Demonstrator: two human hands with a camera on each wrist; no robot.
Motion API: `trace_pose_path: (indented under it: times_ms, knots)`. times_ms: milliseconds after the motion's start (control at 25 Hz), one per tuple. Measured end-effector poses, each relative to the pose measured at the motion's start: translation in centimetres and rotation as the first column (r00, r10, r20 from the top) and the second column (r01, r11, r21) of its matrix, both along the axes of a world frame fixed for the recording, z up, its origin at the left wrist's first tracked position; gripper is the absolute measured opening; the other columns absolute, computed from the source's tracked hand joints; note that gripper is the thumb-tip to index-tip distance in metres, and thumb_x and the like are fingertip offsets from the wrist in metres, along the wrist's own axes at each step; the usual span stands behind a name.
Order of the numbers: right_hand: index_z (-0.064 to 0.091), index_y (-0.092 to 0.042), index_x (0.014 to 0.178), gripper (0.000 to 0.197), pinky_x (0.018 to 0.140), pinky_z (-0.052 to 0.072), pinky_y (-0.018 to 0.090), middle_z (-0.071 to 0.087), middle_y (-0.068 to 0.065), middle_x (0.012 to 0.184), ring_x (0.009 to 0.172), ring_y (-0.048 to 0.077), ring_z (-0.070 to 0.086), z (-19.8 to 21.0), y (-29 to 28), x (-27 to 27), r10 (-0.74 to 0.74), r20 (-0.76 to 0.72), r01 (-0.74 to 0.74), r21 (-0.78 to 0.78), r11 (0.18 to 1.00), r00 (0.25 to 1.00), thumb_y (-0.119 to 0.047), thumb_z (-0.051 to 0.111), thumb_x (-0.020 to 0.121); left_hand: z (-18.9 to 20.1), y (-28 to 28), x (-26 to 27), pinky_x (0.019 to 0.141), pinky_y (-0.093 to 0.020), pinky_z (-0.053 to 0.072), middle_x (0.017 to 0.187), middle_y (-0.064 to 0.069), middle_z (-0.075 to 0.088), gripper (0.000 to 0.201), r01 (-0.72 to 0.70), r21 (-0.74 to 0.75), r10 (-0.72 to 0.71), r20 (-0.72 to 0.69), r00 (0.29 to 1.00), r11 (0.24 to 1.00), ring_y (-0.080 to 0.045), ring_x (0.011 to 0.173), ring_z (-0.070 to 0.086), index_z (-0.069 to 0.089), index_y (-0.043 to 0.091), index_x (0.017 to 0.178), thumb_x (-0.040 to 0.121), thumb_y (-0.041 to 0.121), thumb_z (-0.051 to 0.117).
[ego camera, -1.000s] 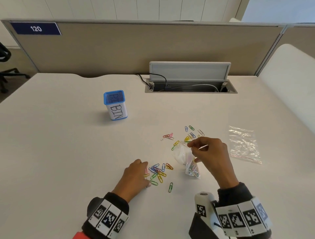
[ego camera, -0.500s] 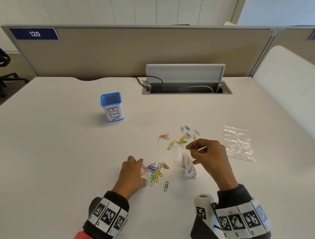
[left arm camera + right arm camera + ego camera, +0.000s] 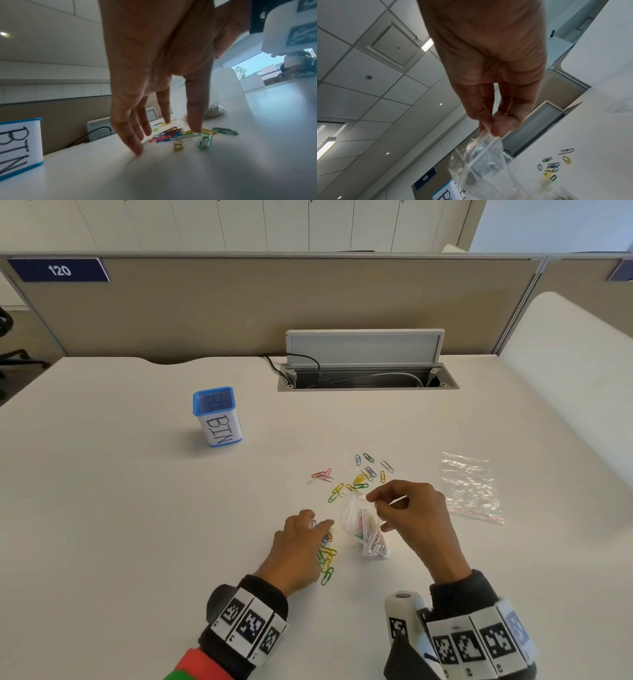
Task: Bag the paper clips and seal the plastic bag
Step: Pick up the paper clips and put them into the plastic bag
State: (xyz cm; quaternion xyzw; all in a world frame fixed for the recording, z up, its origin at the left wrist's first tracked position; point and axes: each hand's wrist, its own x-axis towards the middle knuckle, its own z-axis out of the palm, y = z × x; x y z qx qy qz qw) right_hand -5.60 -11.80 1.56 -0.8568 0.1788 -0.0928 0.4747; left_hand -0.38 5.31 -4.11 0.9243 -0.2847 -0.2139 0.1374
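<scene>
— Where is the small clear plastic bag (image 3: 363, 527)?
— Pinched at its top by the right hand (image 3: 412, 513), hanging above the white surface (image 3: 137, 525)
— The left hand (image 3: 297, 546)?
— Fingers straight, pressing loose coloured paper clips (image 3: 327, 556) beside it

Bright clips on a pale table

Loose wire paper clips (image 3: 359, 479) show yellow, green, blue, pink, red and silver on the off-white table (image 3: 137, 525). The small clear plastic bag (image 3: 364, 529) holds mixed colours. The white box with blue rim (image 3: 217, 416) reads BIN in black. Black-and-white square-patterned wristbands (image 3: 250, 625).
</scene>
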Motion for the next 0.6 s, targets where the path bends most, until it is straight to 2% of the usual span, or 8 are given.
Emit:
trace_pose_path:
  times_ms: [80,120,240,320,400,480,600]
  knots:
    - [0.073,-0.011,0.08,0.017,0.05,0.044,0.001,0.069,0.003,0.072,0.051,0.017,0.066,-0.1,-0.1,0.0,0.001,0.005,-0.001,0.008,1.0,1.0,0.0,0.06,0.08,0.0,0.0,-0.4,0.117,-0.042,0.02,0.157,-0.005,0.003,0.065,0.096,0.081,-0.097,0.009,0.995,0.992,-0.029,0.143,0.008,0.019,0.026,0.142,0.088,0.01,0.051]
    - [0.073,-0.011,0.081,0.017,0.05,0.045,0.002,0.068,0.002,0.072,0.051,0.018,0.066,-0.1,-0.1,-0.1,0.001,0.004,-0.001,0.009,1.0,1.0,0.0,0.06,0.08,0.0,0.0,-0.6,0.117,-0.042,0.021,0.157,-0.003,0.003,0.062,0.116,0.094,-0.119,0.024,0.993,0.989,-0.029,0.143,0.011,0.022,0.027,0.142,0.089,0.009,0.049]
    - [0.073,-0.012,0.081,0.017,0.051,0.045,0.002,0.068,0.001,0.072,0.054,0.021,0.068,-0.2,-0.2,-0.2,-0.004,-0.004,0.004,0.004,1.0,1.0,0.0,0.061,0.079,-0.6,-0.1,-1.1,0.11,-0.03,0.031,0.151,-0.004,0.028,0.047,0.077,0.019,-0.079,0.147,0.986,0.997,-0.025,0.132,0.038,0.038,0.022,0.136,0.091,0.013,0.049]
    - [0.074,-0.012,0.08,0.018,0.051,0.045,0.002,0.068,0.0,0.071,0.051,0.019,0.067,-0.3,-0.4,-0.2,-0.007,-0.006,0.007,0.005,1.0,1.0,0.0,0.06,0.079,-1.0,-0.2,-1.0,0.1,-0.025,0.039,0.136,-0.006,0.048,0.037,0.059,-0.023,-0.053,0.219,0.974,0.998,-0.021,0.118,0.052,0.049,0.017,0.129,0.092,0.018,0.048]
    - [0.074,-0.011,0.08,0.018,0.05,0.044,0.002,0.066,-0.001,0.069,0.05,0.017,0.065,-0.4,-0.4,-0.3,-0.004,-0.004,0.004,0.015,1.0,1.0,0.0,0.06,0.079,-1.2,-0.3,-0.7,0.089,-0.022,0.043,0.122,-0.007,0.056,0.033,0.05,-0.034,-0.039,0.265,0.964,0.998,-0.02,0.106,0.056,0.053,0.014,0.124,0.092,0.022,0.048]
    - [0.073,-0.011,0.08,0.018,0.05,0.043,0.001,0.066,-0.002,0.068,0.05,0.016,0.065,-0.4,-0.4,-0.3,-0.001,-0.006,0.001,0.012,1.0,1.0,0.001,0.06,0.079,-1.4,-0.4,-0.5,0.077,-0.019,0.04,0.113,-0.007,0.058,0.032,0.036,-0.037,-0.023,0.294,0.956,0.999,-0.018,0.098,0.057,0.055,0.012,0.12,0.093,0.026,0.046]
    - [0.073,-0.012,0.08,0.018,0.049,0.043,0.001,0.066,-0.002,0.069,0.051,0.018,0.066,-0.3,-0.5,-0.3,0.001,-0.004,-0.001,0.01,1.0,1.0,0.0,0.06,0.08,-1.6,-0.2,-0.4,0.072,-0.016,0.035,0.108,-0.008,0.06,0.031,0.008,-0.018,-0.002,0.314,0.949,1.0,-0.017,0.094,0.059,0.058,0.01,0.115,0.093,0.027,0.044]
